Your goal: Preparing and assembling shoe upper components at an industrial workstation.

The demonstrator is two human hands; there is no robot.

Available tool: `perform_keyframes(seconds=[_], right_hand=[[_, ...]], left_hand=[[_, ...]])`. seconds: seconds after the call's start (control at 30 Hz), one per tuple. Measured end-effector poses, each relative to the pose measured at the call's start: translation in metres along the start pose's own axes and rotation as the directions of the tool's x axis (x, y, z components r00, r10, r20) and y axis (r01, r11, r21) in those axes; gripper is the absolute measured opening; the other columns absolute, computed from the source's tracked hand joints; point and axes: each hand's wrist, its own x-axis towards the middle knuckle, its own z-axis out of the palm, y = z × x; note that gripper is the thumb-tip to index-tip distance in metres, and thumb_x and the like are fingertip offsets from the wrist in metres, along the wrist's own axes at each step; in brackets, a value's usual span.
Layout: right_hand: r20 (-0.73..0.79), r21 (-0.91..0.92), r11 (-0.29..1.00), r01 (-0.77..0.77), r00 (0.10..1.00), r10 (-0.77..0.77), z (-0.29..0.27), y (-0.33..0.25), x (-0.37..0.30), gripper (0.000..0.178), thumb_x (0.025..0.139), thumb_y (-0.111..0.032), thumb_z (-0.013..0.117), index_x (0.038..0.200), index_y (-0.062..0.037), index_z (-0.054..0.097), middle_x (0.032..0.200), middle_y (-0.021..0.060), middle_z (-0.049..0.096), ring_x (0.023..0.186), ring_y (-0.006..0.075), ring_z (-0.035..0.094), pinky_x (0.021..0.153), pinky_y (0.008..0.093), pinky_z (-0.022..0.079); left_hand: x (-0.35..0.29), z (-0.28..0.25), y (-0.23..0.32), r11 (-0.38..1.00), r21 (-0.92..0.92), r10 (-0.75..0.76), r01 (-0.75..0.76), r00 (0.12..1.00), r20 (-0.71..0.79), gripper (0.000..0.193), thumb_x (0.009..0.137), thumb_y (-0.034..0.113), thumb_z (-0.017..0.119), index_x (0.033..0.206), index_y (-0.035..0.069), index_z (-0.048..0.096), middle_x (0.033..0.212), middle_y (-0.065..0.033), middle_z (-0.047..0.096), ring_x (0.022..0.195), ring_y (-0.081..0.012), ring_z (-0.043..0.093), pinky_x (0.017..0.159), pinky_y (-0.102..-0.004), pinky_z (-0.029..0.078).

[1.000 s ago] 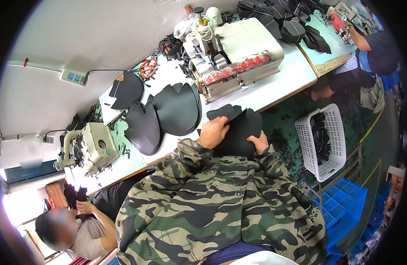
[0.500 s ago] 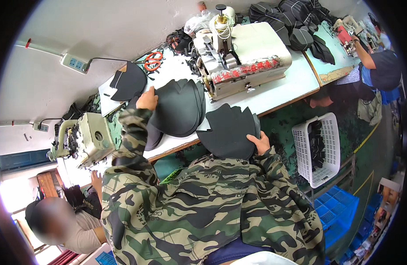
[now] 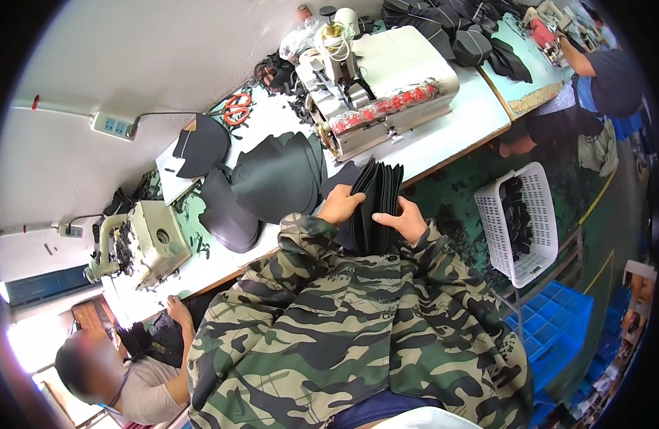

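Note:
A thick stack of black cut panels (image 3: 371, 214) stands on edge in front of my jacket, its layers fanned at the top. My left hand (image 3: 338, 205) grips the stack from the left side, and my right hand (image 3: 407, 220) holds its right side with the thumb across the edges. Left of them a pile of black rounded panels with notched tops (image 3: 278, 175) lies on the white table (image 3: 272, 252). Darker rounded pieces (image 3: 228, 207) lie beside that pile, partly beneath it. Another black piece (image 3: 340, 179) shows behind my left hand.
A cream sewing machine (image 3: 394, 79) stands at the back of the table. Orange-handled scissors (image 3: 236, 109) lie behind the pile. A white basket (image 3: 519, 222) with black pieces stands at right, near a blue crate (image 3: 551, 322). Co-workers sit at lower left (image 3: 151, 386) and far right (image 3: 612, 86).
My left hand has come right from the pile on the table to the panels at my right hand. The panels have turned from broad face to edge-on, showing many layers.

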Motion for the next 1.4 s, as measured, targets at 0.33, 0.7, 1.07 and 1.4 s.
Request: perform_keyframes(seconds=[0.33,0.7,1.07,1.4], right_hand=[[-0.032,-0.177,0.984,-0.012,0.999,0.006,0.009,-0.002,0.015,0.048,0.070,-0.028,0.078,0.107,-0.0019,0.062,0.098,0.0115,0.068,0.090,0.0207,0.065,0.081,0.0328,0.049],[-0.112,-0.409,0.908,-0.094,0.992,0.052,-0.023,0.017,0.018,0.039,0.067,-0.014,0.073,0.100,0.0043,0.061,0.090,0.0142,0.068,0.081,0.0190,0.064,0.075,0.0328,0.050],[0.110,0.492,0.829,0.266,0.926,-0.362,-0.047,-0.149,-0.023,0.043,0.084,-0.001,0.053,0.127,0.0002,0.045,0.117,0.0140,0.057,0.101,0.0270,0.059,0.088,0.0420,0.049],[-0.098,0.580,0.809,-0.099,0.977,0.190,-0.030,0.058,0.010,0.042,0.083,-0.004,0.063,0.122,0.0031,0.050,0.119,0.0132,0.057,0.107,0.0276,0.056,0.090,0.0401,0.047]], left_hand=[[-0.014,-0.001,0.021,0.999,0.041,-0.006,0.009,0.997,-0.071,0.037,0.081,0.029,0.067,0.087,-0.007,0.066,0.065,-0.0097,0.063,0.059,-0.0136,0.059,0.055,-0.0322,0.046],[-0.046,-0.021,-0.001,0.970,0.044,0.241,-0.237,0.958,-0.152,0.040,0.062,0.019,0.073,0.092,-0.006,0.064,0.074,-0.0228,0.062,0.068,-0.0276,0.062,0.067,-0.0354,0.048],[-0.166,-0.256,-0.288,0.957,-0.126,-0.245,0.261,0.497,-0.832,0.044,0.060,0.012,0.071,0.097,-0.009,0.061,0.094,-0.0232,0.065,0.085,-0.0376,0.063,0.080,-0.0398,0.049],[-0.158,-0.220,-0.250,0.814,0.044,-0.255,0.580,0.424,-0.869,0.081,0.073,0.015,0.065,0.138,-0.006,0.021,0.135,-0.0305,0.038,0.120,-0.0429,0.043,0.103,-0.0434,0.033]])
